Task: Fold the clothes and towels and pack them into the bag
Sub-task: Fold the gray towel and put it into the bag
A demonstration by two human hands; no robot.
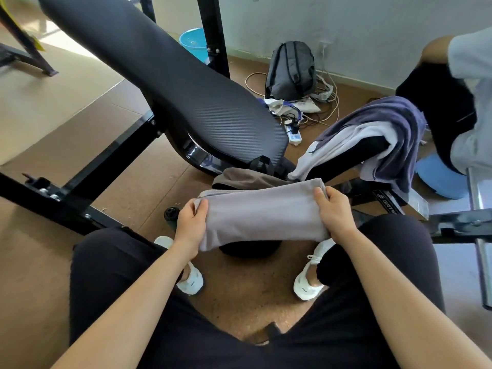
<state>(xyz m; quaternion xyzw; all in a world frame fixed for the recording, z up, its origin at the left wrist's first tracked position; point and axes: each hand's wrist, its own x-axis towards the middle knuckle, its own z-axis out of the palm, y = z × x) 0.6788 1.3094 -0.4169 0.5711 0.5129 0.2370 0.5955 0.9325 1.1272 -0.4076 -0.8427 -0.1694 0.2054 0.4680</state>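
The folded towel (261, 214) is being held over the floor, between the knees. Its ends are being pinched in the grip of the left hand (190, 225) and the right hand (336, 211). Packing is judged to be in hand: lowering into the dark shape (250, 249) beneath, probably the bag, is being called for.

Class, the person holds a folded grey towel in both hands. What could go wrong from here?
1. The left hand and right hand grip the grey towel only at its ends; the unsupported middle may sag and the fold may open.
2. It hangs over the speckled floor, so a slip would likely dirty it.
3. The purple towel and white garment drape loosely over a bench pad and might slide off.
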